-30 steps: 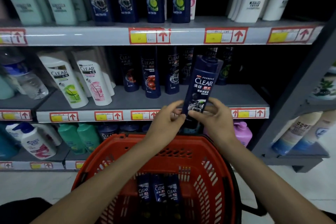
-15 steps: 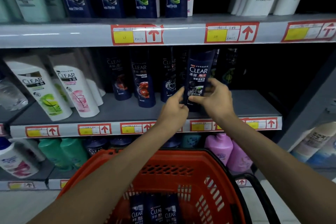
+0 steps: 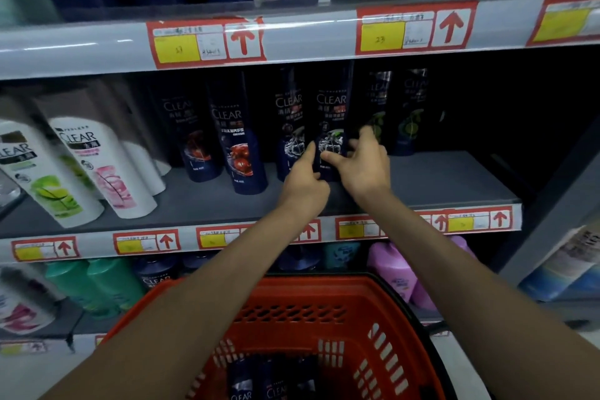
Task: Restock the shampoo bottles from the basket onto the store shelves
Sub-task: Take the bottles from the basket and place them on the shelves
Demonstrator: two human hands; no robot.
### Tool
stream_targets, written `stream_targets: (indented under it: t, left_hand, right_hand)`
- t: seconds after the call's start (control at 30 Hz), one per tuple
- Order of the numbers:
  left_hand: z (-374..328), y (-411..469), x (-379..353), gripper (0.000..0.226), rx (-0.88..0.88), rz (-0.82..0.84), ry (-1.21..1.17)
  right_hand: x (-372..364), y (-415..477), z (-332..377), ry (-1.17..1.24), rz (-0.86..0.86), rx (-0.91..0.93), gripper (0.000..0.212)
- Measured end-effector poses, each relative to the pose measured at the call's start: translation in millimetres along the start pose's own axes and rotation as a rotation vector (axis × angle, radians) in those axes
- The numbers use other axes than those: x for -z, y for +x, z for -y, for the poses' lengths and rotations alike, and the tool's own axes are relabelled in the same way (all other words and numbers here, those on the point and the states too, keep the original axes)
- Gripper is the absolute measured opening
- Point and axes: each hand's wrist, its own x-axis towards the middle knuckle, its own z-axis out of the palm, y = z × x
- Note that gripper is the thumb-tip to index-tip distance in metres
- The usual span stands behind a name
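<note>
- Dark-blue shampoo bottle [image 3: 331,127] stands upright on the middle shelf [image 3: 438,178], long axis vertical and label facing out, between a matching bottle [image 3: 290,136] on its left and the lime-label bottles [image 3: 378,110] on its right; the hands hide its base
- Right hand [image 3: 363,169] grips its lower right side, thumb across the front
- Left hand [image 3: 303,182] pinches the lower left edge, forefinger laid up along it
- It lies straight ahead of both hands, equally near each, so the coming move looks like letting go and drawing back
- Red basket [image 3: 324,289] sits below the arms, well apart from the row, with more dark bottles [image 3: 242,383] in it
</note>
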Motion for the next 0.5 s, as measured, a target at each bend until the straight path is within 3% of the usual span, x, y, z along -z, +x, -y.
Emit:
stream_targets:
  t: [0.13, 0.3, 0.4, 0.5]
  left_hand:
    - [-9, -8, 4, 0.083, 0.027, 0.025, -0.017]
    - [-17, -22, 20, 0.078, 0.049, 0.086, 0.077]
    - [-18, -34, 36, 0.089, 0.018, 0.137, 0.206]
    - [-18, -56, 57, 0.089, -0.063, 0.136, 0.408]
  right_hand:
    - [1, -6, 2, 0.016, 0.024, -0.017, 0.053]
    - [17, -35, 14, -0.052, 0.128, -0.014, 0.080]
    - [39, -62, 25, -0.139, 0.181, 0.013, 0.095]
    - [63, -90, 30, -0.234, 0.252, -0.005, 0.089]
